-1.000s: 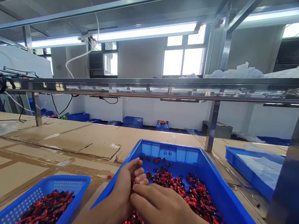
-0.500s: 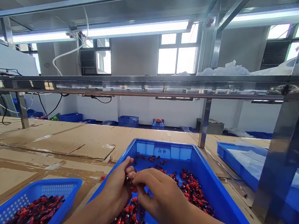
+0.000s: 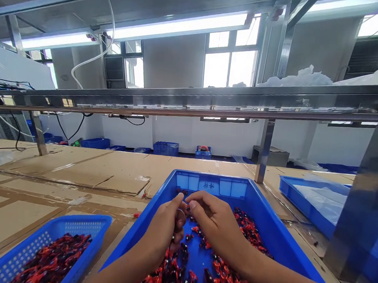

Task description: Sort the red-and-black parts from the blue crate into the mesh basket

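A large blue tray in front of me holds several small red-and-black wired parts. My left hand and my right hand meet above the tray's middle, fingertips pinched together on one small red-and-black part. Both hands have curled fingers. The left hand's lower fingers seem closed over more parts, though I cannot make them out.
A smaller blue mesh basket with more red-and-black parts sits at the lower left. Flattened cardboard covers the bench. Another blue tray with clear plastic lies to the right. A steel post stands at right, a steel shelf overhead.
Both hands have lifted and moved toward the tray's far end, fingertips now pinched together higher. The camera tilted slightly, and bare blue tray floor shows below the hands.
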The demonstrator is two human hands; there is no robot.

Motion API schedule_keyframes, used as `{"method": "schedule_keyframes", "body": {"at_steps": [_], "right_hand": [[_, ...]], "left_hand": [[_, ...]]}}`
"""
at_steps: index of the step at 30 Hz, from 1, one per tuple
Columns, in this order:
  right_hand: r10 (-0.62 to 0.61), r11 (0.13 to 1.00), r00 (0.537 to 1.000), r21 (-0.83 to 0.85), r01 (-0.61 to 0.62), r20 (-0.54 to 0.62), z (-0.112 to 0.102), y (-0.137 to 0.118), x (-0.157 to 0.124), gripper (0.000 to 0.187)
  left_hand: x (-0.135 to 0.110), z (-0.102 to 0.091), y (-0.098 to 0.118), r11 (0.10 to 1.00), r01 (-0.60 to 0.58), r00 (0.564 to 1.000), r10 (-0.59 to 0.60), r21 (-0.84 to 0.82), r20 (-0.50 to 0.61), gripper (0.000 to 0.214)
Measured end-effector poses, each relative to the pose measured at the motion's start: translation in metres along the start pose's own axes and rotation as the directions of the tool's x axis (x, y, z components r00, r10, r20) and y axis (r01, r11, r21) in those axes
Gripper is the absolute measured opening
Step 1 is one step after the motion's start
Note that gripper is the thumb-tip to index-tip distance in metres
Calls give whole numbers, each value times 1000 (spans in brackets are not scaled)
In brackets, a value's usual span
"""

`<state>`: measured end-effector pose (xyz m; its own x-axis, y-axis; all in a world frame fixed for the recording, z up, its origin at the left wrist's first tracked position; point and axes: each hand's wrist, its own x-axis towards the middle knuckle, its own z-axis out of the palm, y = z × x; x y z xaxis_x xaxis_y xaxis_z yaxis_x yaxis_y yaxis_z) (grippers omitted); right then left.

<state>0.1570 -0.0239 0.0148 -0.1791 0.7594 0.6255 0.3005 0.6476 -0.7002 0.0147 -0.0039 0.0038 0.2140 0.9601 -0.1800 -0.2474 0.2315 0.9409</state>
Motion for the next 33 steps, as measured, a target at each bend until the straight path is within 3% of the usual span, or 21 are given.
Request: {"method": "schedule_keyframes", "body": {"at_steps": [3, 7, 11, 15, 20, 22, 24, 25, 27, 28, 29, 30, 32, 33], "right_hand": [[66, 996, 998, 58, -67, 7, -3, 3, 3, 13], [59, 998, 998, -11, -59, 13, -4, 7, 3, 18], [-78, 985, 997, -153, 82, 29, -8, 6, 3, 23], [-271, 929, 962, -251, 272, 41, -12, 5, 1, 22], [-333, 898, 941, -286, 335, 54, -9, 3, -3, 18], [-243, 939, 969, -243, 245, 38, -6, 3, -2, 13], [7, 998, 1000, -58, -6, 22, -4, 6, 1, 4], [161, 982, 986, 92, -164, 36, -3, 8, 3, 9], [395, 826, 911, 389, -408, 118, -2, 13, 7, 15], [453, 741, 874, 471, -478, 174, -1, 16, 8, 16], [480, 699, 851, 492, -519, 214, -1, 17, 9, 17], [485, 712, 844, 456, -534, 231, -1, 17, 9, 17], [415, 851, 879, 243, -466, 234, 0, 13, 5, 14], [329, 928, 915, 100, -360, 235, 2, 10, 1, 13]], "left_hand": [[-2, 1, -2, 973, -87, 996, 82, 213, 32, 43], [0, 2, -7, 965, -108, 992, 87, 237, 96, 45], [0, 2, -7, 977, -91, 988, 65, 193, 136, 46], [1, 0, -8, 980, -76, 988, 49, 184, 145, 45], [6, -3, -12, 973, -42, 995, 19, 228, 99, 48], [7, -4, -13, 974, -17, 997, 0, 224, 76, 48], [9, -5, -12, 983, 24, 997, -37, 183, 71, 47], [10, -6, -11, 987, 47, 995, -59, 151, 75, 47], [12, -7, -10, 992, 94, 992, -101, 86, 75, 50], [13, -7, -9, 992, 112, 991, -116, 58, 65, 52], [13, -7, -9, 992, 127, 991, -128, 30, 49, 52], [14, -7, -8, 990, 139, 990, -139, 0, 28, 51], [14, -7, -8, 984, 162, 987, -162, -69, 0, 47], [13, -6, -8, 980, 171, 985, -172, -99, -4, 46]]}}
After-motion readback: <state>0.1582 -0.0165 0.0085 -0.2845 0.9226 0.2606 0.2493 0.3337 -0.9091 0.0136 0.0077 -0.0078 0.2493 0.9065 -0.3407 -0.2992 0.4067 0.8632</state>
